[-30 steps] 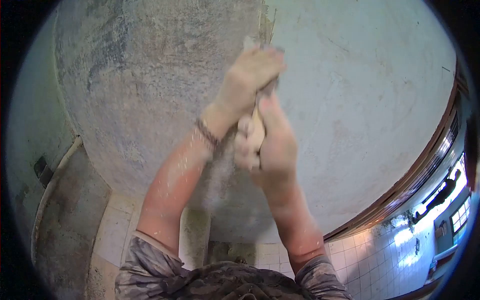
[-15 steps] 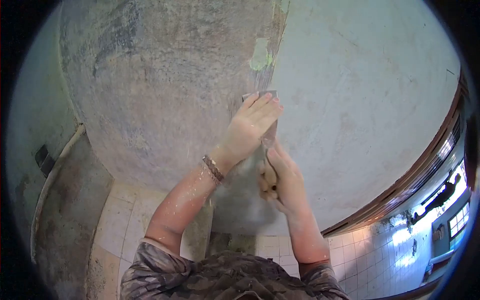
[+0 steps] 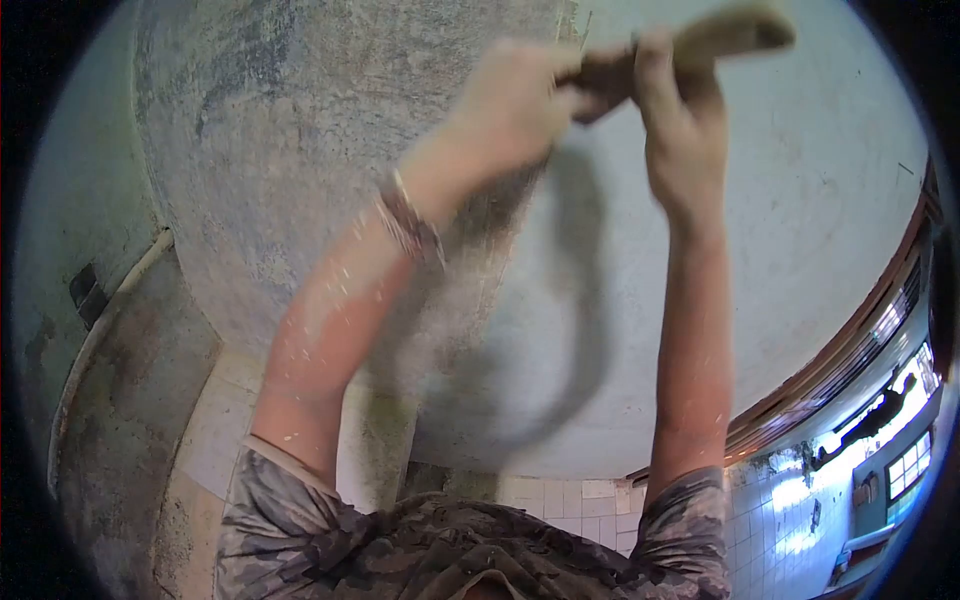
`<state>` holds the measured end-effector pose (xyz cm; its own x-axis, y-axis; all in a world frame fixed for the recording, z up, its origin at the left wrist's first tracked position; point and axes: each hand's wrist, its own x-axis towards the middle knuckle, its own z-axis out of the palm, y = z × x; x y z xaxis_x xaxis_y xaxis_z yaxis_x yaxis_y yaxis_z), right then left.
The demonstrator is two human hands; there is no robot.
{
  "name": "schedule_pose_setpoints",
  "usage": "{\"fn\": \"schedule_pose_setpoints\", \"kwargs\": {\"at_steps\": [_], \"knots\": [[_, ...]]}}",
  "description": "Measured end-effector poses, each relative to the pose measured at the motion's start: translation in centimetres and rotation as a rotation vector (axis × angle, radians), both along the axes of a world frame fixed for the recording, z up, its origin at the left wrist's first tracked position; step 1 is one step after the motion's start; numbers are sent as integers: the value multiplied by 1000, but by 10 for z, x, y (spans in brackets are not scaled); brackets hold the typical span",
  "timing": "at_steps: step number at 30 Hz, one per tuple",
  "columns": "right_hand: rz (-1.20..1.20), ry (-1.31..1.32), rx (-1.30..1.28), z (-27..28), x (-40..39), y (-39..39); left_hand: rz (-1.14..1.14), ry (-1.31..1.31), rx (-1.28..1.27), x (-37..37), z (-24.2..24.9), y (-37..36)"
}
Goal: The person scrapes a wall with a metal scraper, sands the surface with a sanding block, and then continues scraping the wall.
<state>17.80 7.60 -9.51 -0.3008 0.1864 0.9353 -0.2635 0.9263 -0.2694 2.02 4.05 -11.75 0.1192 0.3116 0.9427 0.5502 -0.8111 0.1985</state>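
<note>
A scraper (image 3: 608,82) with a flat blade and a pale handle is held up before the wall, lying nearly sideways and blurred by motion. My right hand (image 3: 685,130) is closed around it where handle and blade meet; the handle's end sticks out to the right. At the blade's left end is my left hand (image 3: 515,105), its blurred fingers closed on the blade. Behind them, the wall has a rough grey bare area (image 3: 330,150) on the left and pale green paint (image 3: 800,200) on the right. White flecks cover my forearms.
A pipe (image 3: 105,315) runs along the left wall beside a dark grey ledge (image 3: 130,400). White tiles (image 3: 585,510) show low down. At the right, a window (image 3: 910,465) and dark slats (image 3: 840,390) appear, along with a dark hanging shape (image 3: 875,415).
Both hands have moved up with the scraper, the right one also rightward. The scraper has turned from upright to nearly sideways. My left fingers, flat on the blade before, now close on its end.
</note>
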Motion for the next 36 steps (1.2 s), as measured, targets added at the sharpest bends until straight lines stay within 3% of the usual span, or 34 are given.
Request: {"fn": "schedule_pose_setpoints", "kwargs": {"at_steps": [1, 3, 4, 5, 8, 11, 15, 17, 19, 21, 25, 28, 31, 33, 35, 36], "knots": [[39, -20, 35, 24, -7, 2, 193, 96, 147, -8, 21, -5], [177, -191, -9, 59, -5, 6, 209, 127, 194, -25, 49, 13], [104, 35, -11, 46, -37, -7, 320, 147, 49, -29, 65, 10], [104, 36, -14, 45, -36, -3, 429, 167, -98, -31, 73, 6], [-313, -260, 139, 47, -29, 11, 315, 161, -135, -31, 64, -5], [-352, -365, 44, 44, -27, 26, 285, 172, -16, -36, 51, 12], [-456, -296, 75, 53, -24, 21, 311, 174, -53, -30, 65, 9], [-586, -163, 233, 40, -29, 34, 326, 200, -45, -30, 59, 10], [-521, -135, 206, 30, -30, 36, 344, 226, -49, -31, 51, 12], [-521, -205, 293, 35, -28, 28, 162, 196, 31, -32, 46, 14], [-518, -94, 241, 35, -38, 40, 204, 147, -7, -36, 51, 20], [-536, -91, 373, 15, -39, 44, 267, 230, 102, -40, 27, 15], [-555, -226, 241, 35, -34, 10, 176, 139, 43, -39, 39, 17], [-477, -111, 289, 28, -43, 39, 171, 102, 61, -36, 41, 13], [-501, -35, 342, 9, -45, 50, 281, 193, -62, -37, 29, 14], [-501, 2, 364, 0, -45, 53, 394, 251, 135, -41, 17, 19]]}}
